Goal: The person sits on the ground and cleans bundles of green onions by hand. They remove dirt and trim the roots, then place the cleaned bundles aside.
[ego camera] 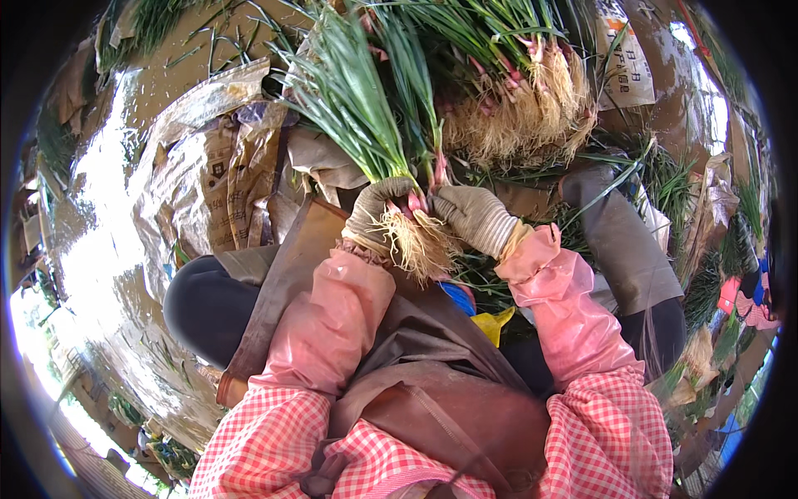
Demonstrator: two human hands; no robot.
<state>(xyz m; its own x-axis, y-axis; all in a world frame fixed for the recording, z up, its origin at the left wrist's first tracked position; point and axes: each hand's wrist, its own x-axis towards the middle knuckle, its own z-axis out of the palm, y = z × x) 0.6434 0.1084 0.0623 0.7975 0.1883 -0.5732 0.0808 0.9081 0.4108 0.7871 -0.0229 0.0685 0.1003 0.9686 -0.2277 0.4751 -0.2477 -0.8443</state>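
My left hand (378,214), in a dirty knitted work glove, is closed around a bunch of green-leaved allium plants (368,125), just above their pinkish bulbs and pale roots. The leaves fan away from me and the roots hang over my brown apron (449,393). My right hand (472,216), gloved alike, pinches the reddish stem of another plant (439,163) right beside that bunch; its fingertips are partly hidden. Beyond my right hand lies a large pile of the same plants (536,106), with long straw-coloured roots.
Crumpled printed sacks (212,181) lie to the left on wet, shiny ground (112,274). Loose green leaves (664,181) lie by my right leg. A yellow scrap (494,324) and a blue one (458,297) are near my lap. Another printed sack (626,68) lies at the upper right.
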